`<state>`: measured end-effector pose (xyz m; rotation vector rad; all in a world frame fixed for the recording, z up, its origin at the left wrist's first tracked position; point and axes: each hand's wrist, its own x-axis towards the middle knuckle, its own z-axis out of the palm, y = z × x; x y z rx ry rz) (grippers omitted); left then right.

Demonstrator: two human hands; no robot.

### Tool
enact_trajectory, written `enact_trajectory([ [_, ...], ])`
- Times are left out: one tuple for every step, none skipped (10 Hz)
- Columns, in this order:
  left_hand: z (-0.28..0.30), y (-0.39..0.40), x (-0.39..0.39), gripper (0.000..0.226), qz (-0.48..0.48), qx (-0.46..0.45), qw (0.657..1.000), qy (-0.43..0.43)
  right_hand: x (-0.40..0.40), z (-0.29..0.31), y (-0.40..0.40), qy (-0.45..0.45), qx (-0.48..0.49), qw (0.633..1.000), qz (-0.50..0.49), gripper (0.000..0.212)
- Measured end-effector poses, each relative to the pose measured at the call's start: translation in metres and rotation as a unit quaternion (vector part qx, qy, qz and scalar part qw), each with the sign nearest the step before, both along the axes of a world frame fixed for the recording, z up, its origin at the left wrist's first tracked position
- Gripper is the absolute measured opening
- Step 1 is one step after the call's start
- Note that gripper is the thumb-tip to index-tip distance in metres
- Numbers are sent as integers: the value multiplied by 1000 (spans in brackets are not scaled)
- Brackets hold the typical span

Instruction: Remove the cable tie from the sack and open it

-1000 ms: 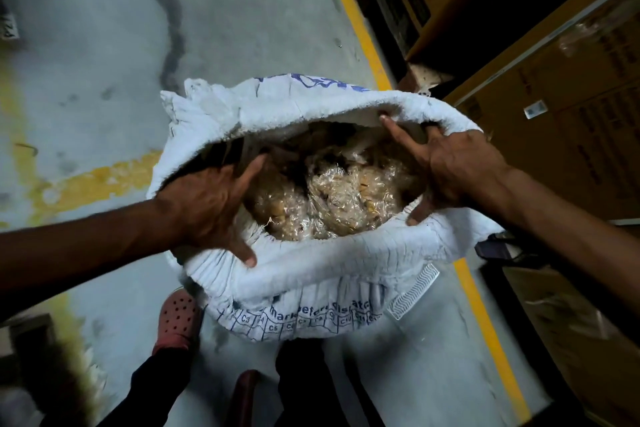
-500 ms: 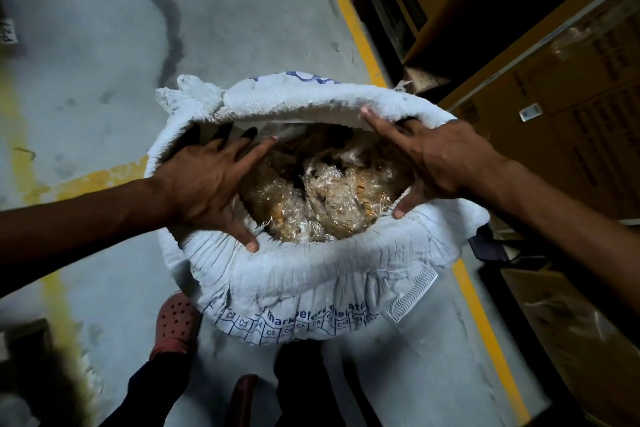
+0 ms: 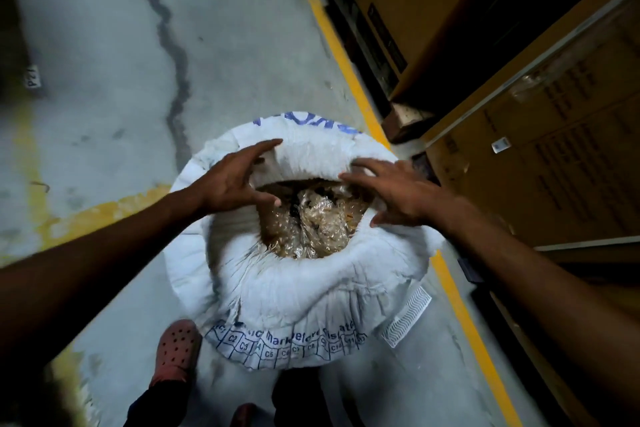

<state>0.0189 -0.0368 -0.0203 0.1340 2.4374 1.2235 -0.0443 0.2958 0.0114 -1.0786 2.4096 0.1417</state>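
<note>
Standing upright on the grey concrete floor [image 3: 104, 45], the white woven sack [image 3: 304, 295] has its mouth facing straight up toward the camera, its long axis running vertically from floor to rim. The plastic-weave cloth is rolled outward into a thick, puckered collar with fine pleats, and blue printed lettering and a row of small numbered boxes wrap the near side below the roll. Inside the round opening lie crinkled clear plastic bags [image 3: 311, 218] holding pale brown contents, glossy and wrinkled.

The left hand [image 3: 235, 180] reaches over the far-left part of the rim, fingers spread and curled, gripping nothing; whether the fingertips touch the cloth cannot be told. The right hand [image 3: 398, 194] is likewise open with splayed fingers, hovering at the far-right rim, its fingertips at the edge of the rolled fabric.

A dark jagged crack runs down the floor beyond the sack, and a worn yellow painted line [image 3: 346, 62] passes to the right of the sack. Brown cardboard boxes [image 3: 554, 149] stand along the right. A pink perforated clog [image 3: 176, 354] sits just beside the sack's near-left base.
</note>
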Motion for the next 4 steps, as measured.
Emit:
enact_trajectory([
  [13, 1, -7, 109, -45, -55, 997, 6, 1, 13, -12, -75, 10, 996, -52, 92],
  [37, 1, -9, 100, -72, -116, 990, 34, 2, 40, -29, -51, -19, 992, -115, 86],
  [92, -5, -10, 98, -44, -153, 983, 97, -9, 95, -50, 16, -52, 985, -164, 90],
  [167, -11, -31, 93, 12, -167, 971, 172, -34, 170, -83, 89, -124, 970, -188, 83],
])
